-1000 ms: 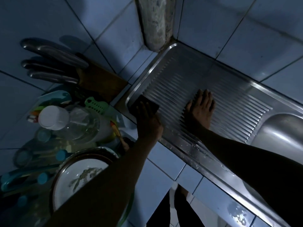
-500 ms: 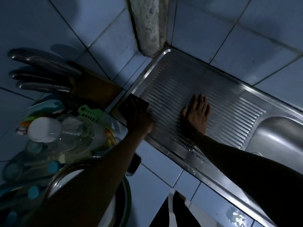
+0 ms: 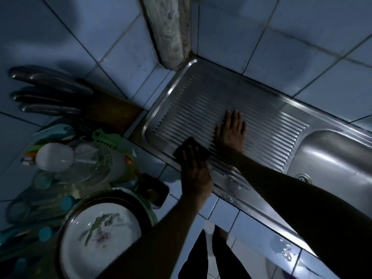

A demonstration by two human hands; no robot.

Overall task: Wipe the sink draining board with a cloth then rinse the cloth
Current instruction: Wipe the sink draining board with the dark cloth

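Note:
A ridged steel draining board (image 3: 193, 109) runs from the tiled corner toward the sink basin (image 3: 332, 156) at the right. A dark cloth (image 3: 188, 149) lies flat on the board's near edge, and my left hand (image 3: 196, 176) presses down on it with the fingers over it. To its right, my right hand (image 3: 231, 133) rests flat on the ridges, fingers spread, holding nothing. Water drops shine on the board's front rim.
Left of the board stands a knife block (image 3: 108, 109) with steel handles (image 3: 46, 91). Below it are a clear bottle with a white cap (image 3: 54, 157), a green plastic piece (image 3: 106, 137), a floral plate (image 3: 100, 242) and a dark phone-like slab (image 3: 155, 191). Tiled walls close the corner.
My left hand slid the cloth from the board's left end rightward along the near edge, close to my right hand. My right hand stayed flat on the ridges.

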